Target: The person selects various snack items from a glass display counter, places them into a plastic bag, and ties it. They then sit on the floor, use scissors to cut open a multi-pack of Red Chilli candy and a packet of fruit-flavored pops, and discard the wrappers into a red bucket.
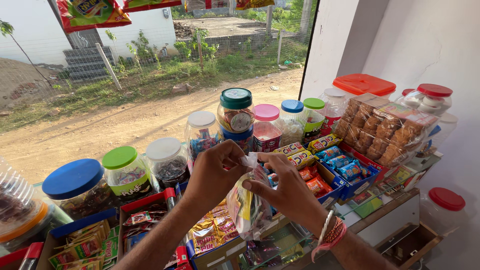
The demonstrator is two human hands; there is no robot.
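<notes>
Here, above a shop desk (385, 212) crowded with lidded sweet jars (235, 120), the left hand (212, 175) and right hand (285, 187) pinch the neck of a clear plastic bag (248, 207) of wrapped sweets, holding it upright so nothing spills.

A shop counter (395, 202) carries lidded jars (127, 172) and, seemingly, sweet boxes (345, 182).

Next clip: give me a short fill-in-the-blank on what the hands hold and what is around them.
Both hands, left hand and right hand, hold a clear plastic ____ of sweets.
The jar at far left has a ____ lid.
The right wrist wears ____.
Missing words: bag; blue; bangles
</notes>
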